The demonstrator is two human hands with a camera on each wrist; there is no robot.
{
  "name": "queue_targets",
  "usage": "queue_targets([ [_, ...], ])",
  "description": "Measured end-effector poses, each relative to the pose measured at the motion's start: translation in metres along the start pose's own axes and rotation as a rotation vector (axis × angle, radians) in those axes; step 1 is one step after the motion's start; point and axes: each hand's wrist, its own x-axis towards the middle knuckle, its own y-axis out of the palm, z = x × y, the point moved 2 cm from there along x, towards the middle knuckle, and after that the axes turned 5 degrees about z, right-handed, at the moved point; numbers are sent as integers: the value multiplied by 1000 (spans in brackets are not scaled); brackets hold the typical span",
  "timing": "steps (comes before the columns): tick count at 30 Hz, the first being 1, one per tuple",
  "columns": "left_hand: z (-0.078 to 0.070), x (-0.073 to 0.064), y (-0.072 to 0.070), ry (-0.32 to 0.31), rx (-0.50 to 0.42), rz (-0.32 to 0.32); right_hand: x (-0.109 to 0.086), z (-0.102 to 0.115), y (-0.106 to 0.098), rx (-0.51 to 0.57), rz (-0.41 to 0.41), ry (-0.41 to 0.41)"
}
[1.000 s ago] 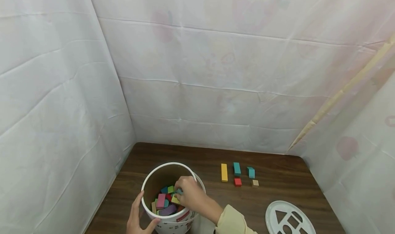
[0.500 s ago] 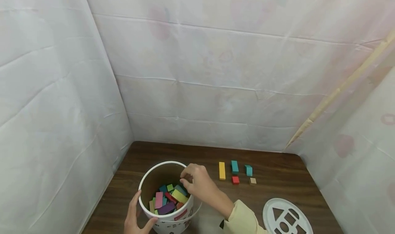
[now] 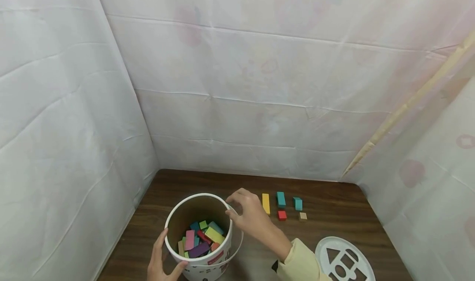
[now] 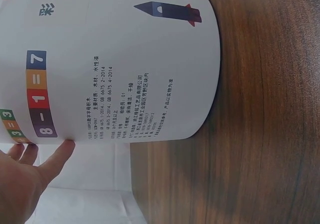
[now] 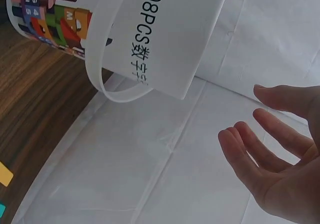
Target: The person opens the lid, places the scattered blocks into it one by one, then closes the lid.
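Left hand, fingers spread, pressed against the white cylindrical bucket; right hand, loosely curved, held nothing. Even pressure seemed wise for accessing the multicoloured, wooden-looking blocks.

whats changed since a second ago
The right hand has lifted out of the bucket toward the right and now holds nothing; it appears to have let go of a teal block, now lying inside. The left hand still rests against the bucket; the five blocks on the table and the lid stay put.
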Motion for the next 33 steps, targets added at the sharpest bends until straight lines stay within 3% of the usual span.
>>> queue_targets([
  [8,0,-2,-1,8,10,-8,-5,-5,-6,-121,-25,37],
  [17,11,-3,-1,74,41,-32,-10,-27,-7,-153,-16,117],
  [22,16,-5,0,13,35,-4,-14,-42,-5,-161,-18,160],
  [28,3,-7,-4,49,16,-37,-18,-61,-1,-188,-40,177],
  [33,-1,-9,-6,43,37,-45,-21,-77,3,-194,-41,208],
])
